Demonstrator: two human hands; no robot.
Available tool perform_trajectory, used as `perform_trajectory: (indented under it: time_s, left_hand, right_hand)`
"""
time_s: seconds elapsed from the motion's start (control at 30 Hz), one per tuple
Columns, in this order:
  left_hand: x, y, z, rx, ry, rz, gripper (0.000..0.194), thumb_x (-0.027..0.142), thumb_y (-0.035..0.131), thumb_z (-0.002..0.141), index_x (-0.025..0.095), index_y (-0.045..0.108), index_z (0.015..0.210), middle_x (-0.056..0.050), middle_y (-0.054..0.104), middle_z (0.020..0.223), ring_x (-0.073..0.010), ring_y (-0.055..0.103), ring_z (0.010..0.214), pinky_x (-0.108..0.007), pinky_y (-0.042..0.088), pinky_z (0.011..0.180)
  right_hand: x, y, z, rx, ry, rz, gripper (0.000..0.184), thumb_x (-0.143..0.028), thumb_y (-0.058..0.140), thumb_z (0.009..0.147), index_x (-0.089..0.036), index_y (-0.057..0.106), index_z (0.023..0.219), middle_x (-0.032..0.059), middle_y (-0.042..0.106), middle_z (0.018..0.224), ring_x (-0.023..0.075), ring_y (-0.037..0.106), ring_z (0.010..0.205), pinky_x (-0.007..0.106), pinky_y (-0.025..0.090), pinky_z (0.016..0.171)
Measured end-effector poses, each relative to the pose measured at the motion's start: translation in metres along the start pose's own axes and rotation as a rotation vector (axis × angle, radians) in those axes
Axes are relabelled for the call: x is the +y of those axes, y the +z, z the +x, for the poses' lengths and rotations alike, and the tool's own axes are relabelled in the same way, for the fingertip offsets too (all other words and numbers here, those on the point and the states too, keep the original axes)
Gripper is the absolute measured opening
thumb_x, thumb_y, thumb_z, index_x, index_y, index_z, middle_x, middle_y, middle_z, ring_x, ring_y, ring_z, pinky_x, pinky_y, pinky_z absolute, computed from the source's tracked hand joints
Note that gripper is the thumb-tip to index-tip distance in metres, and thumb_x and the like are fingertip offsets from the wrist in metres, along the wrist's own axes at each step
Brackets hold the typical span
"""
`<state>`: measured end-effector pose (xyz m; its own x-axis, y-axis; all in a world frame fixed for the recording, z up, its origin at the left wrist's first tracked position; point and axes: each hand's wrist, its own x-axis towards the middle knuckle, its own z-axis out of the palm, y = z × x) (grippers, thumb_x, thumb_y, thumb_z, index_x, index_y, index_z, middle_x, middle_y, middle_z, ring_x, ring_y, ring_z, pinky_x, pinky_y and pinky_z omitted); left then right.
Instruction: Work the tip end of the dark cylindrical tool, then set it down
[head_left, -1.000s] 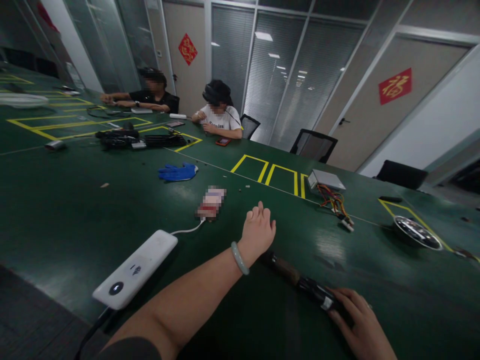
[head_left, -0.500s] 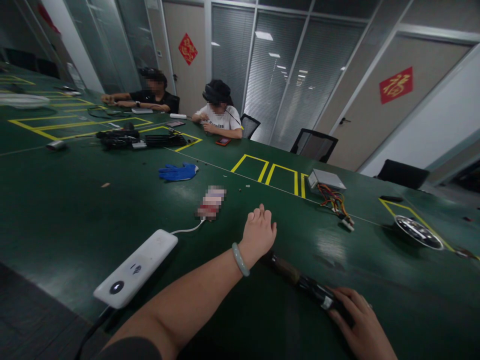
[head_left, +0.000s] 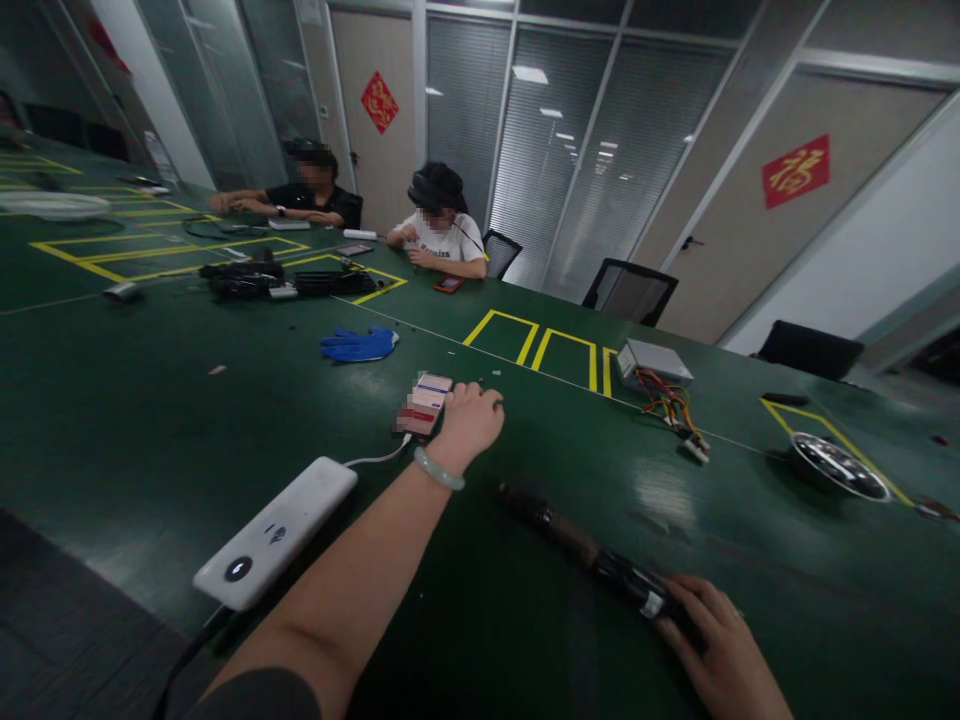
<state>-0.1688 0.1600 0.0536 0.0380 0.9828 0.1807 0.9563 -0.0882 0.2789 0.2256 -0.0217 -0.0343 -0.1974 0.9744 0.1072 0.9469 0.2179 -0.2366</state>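
My left hand [head_left: 472, 425], with a pale green bangle [head_left: 439, 470] at the wrist, reaches over the table beside the right edge of a phone [head_left: 427, 402]. Its fingers are curled downward, and whatever lies under their tips is hidden. A white cable joins the phone to a white power bank [head_left: 281, 532]. At the lower right, my right hand [head_left: 716, 635] is closed round the near end of a long dark rod-shaped object [head_left: 574, 545], black with a brown middle and a small pale label. The rod lies slanted, its far end pointing toward the phone.
A blue glove [head_left: 360, 345] lies beyond the phone. To the right are a metal power supply [head_left: 654, 362] with coloured wires and a shiny metal bowl [head_left: 838, 466]. A black bundle [head_left: 292, 280] lies at the left. Two people sit across the green table [head_left: 225, 400].
My left hand has moved left from above the rod's far end to beside the phone, uncovering that end. My right hand and the rod have stayed in place.
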Motion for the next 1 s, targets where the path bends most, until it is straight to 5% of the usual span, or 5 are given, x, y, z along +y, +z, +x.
perform_trajectory:
  time_s: [0.13,0.23,0.43,1.0]
  left_hand:
    - [-0.065,-0.026,0.014,-0.058,-0.245,0.084,0.042,0.039,0.034,0.093,0.036,0.055,0.130,-0.012,0.052,0.120,-0.0326,0.045,0.106,-0.046,0.037,0.087]
    - [-0.088,-0.028,0.006,-0.109,-0.233,0.193,0.045,0.039,0.042,0.089,0.039,0.053,0.132,-0.012,0.050,0.121,-0.0335,0.044,0.108,-0.046,0.035,0.089]
    - [-0.087,-0.016,-0.014,-0.129,-0.222,0.259,0.048,0.045,0.035,0.091,0.034,0.054,0.133,-0.015,0.049,0.120,-0.0337,0.044,0.107,-0.046,0.035,0.088]
    - [-0.083,-0.003,-0.013,-0.109,-0.224,0.265,0.048,0.046,0.027,0.095,0.031,0.061,0.125,-0.015,0.052,0.118,-0.0321,0.045,0.106,-0.044,0.035,0.088]
  right_hand:
    - [-0.002,-0.001,0.000,-0.012,0.001,0.018,0.039,-0.049,0.052,0.090,-0.031,0.059,0.124,0.0060,0.055,0.124,0.0247,0.054,0.110,0.042,0.047,0.093]
    - [-0.002,-0.001,0.000,-0.009,0.001,0.027,0.038,-0.049,0.051,0.091,-0.030,0.059,0.123,0.0061,0.055,0.124,0.0244,0.054,0.110,0.043,0.046,0.095]
    - [-0.001,0.001,0.000,0.002,0.005,0.014,0.039,-0.050,0.053,0.089,-0.030,0.060,0.123,0.0052,0.056,0.123,0.0245,0.055,0.110,0.042,0.047,0.094]
    - [0.002,0.003,-0.001,-0.005,-0.009,0.036,0.040,-0.051,0.051,0.090,-0.030,0.058,0.124,0.0064,0.055,0.124,0.0252,0.054,0.109,0.044,0.044,0.094]
